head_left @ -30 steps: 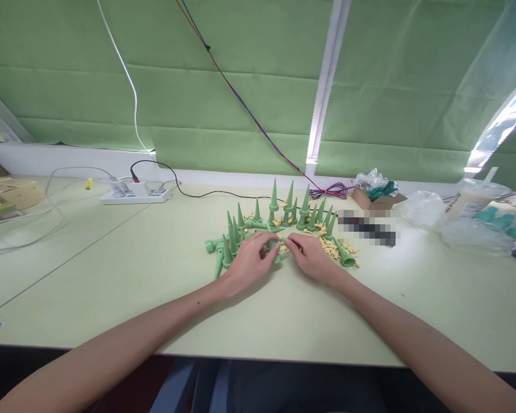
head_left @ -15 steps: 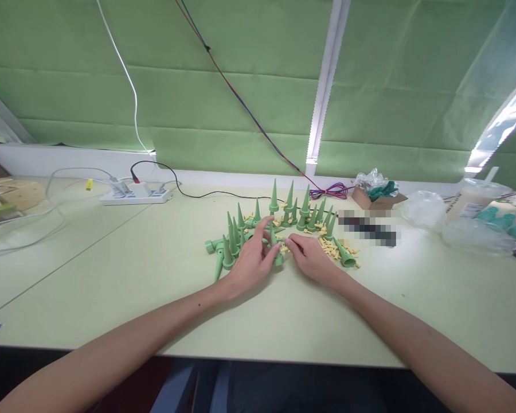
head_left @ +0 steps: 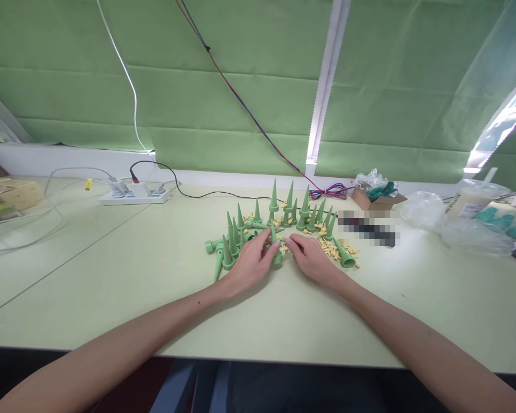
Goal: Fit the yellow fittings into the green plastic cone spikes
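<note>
My left hand (head_left: 254, 256) is closed round a green plastic watering spike (head_left: 276, 258), which stands point up between my two hands. Close on its right, my right hand (head_left: 310, 256) pinches a small yellow valve piece (head_left: 285, 249) at the spike's side. Whether that piece sits in the spike cannot be made out. Several more green spikes (head_left: 304, 209) stand point up in an arc behind my hands, some bearing yellow pieces. To the right lies a heap of small yellow valve pieces (head_left: 329, 249), with a green spike cone (head_left: 347, 258) lying on its side against it.
A white power strip (head_left: 135, 197) with plugs and cables sits at the back left. At the back right are a cardboard box (head_left: 378, 199), a blurred dark object (head_left: 370, 229), plastic bags (head_left: 425, 209) and a cup (head_left: 470, 201). The table's front edge runs below my forearms.
My left index finger, raised before, has come down toward the spike. My right hand keeps its pinch at the spike's side, almost unmoved.
</note>
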The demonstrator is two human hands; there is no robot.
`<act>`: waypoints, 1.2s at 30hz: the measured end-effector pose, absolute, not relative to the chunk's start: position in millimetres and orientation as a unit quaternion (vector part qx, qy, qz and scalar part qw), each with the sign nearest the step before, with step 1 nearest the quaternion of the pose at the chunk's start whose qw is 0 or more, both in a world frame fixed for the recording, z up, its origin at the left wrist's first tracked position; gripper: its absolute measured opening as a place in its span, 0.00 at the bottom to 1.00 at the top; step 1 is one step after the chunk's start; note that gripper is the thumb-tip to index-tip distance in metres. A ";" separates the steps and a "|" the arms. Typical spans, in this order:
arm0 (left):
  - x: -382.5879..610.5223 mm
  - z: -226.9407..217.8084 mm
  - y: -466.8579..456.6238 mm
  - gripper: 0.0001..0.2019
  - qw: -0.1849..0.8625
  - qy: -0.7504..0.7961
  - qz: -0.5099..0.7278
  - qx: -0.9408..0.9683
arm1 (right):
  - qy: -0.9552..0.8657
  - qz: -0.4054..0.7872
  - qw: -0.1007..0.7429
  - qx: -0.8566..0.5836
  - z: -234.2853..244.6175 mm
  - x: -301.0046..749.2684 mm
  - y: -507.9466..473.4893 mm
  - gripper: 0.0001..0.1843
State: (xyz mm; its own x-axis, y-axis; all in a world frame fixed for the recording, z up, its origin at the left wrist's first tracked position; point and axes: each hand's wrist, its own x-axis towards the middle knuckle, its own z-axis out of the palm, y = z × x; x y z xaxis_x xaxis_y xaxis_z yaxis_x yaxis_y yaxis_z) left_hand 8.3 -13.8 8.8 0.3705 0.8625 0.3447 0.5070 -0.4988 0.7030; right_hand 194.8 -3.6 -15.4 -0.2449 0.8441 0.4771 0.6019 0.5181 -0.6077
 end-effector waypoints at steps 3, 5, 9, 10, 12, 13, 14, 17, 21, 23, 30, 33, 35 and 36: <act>8.1 8.2 -14.4 0.15 0.269 0.430 0.341 0.791 | -0.772 0.152 0.401 -0.469 -15.3 195.0 -3.8 0.21; 7.7 7.6 -14.1 0.16 0.281 0.423 0.337 0.793 | -0.771 0.154 0.405 -0.467 -14.8 195.3 -3.8 0.21; 7.0 7.7 -13.8 0.16 0.284 0.417 0.331 0.798 | -0.767 0.156 0.413 -0.465 -13.6 195.8 -3.5 0.21; 7.0 7.7 -14.0 0.16 0.282 0.417 0.328 0.799 | -0.767 0.157 0.415 -0.464 -13.3 195.7 -3.5 0.21; 7.0 7.4 -14.5 0.16 0.277 0.417 0.322 0.803 | -0.765 0.158 0.419 -0.462 -12.8 195.2 -3.9 0.20; 7.1 7.0 -14.7 0.17 0.277 0.417 0.318 0.805 | -0.765 0.158 0.422 -0.461 -12.5 194.8 -4.3 0.20; 7.2 6.4 -14.9 0.17 0.278 0.418 0.313 0.806 | -0.764 0.159 0.424 -0.460 -12.2 194.4 -4.8 0.20; 7.2 4.3 -14.6 0.17 0.289 0.422 0.304 0.804 | -0.762 0.161 0.433 -0.453 -11.0 193.2 -6.4 0.20; 7.0 2.5 -13.1 0.17 0.315 0.418 0.312 0.793 | -0.761 0.166 0.442 -0.445 -10.3 192.7 -7.2 0.20; 7.2 2.0 -12.8 0.17 0.331 0.412 0.317 0.787 | -0.759 0.167 0.444 -0.446 -10.6 192.8 -7.1 0.21; 8.4 -0.2 -12.8 0.16 0.352 0.409 0.326 0.776 | -0.755 0.170 0.454 -0.442 -11.2 191.8 -7.6 0.21; 9.0 -0.2 -12.0 0.16 0.359 0.408 0.333 0.770 | -0.754 0.172 0.455 -0.442 -10.6 191.7 -7.5 0.21; 9.7 0.8 -11.5 0.16 0.380 0.400 0.342 0.761 | -0.753 0.172 0.456 -0.441 -10.1 191.9 -7.5 0.21; 10.2 1.5 -11.3 0.16 0.390 0.395 0.346 0.756 | -0.752 0.172 0.458 -0.441 -9.9 192.1 -7.7 0.21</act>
State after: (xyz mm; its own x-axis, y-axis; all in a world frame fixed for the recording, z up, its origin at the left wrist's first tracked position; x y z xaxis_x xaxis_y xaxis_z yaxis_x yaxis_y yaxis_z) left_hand 10.2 -11.3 1.5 0.4480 0.8678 0.2151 0.3269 -0.3829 0.8640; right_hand 192.1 -7.7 -9.9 -0.1917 0.8213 0.5372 0.5062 0.5517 -0.6628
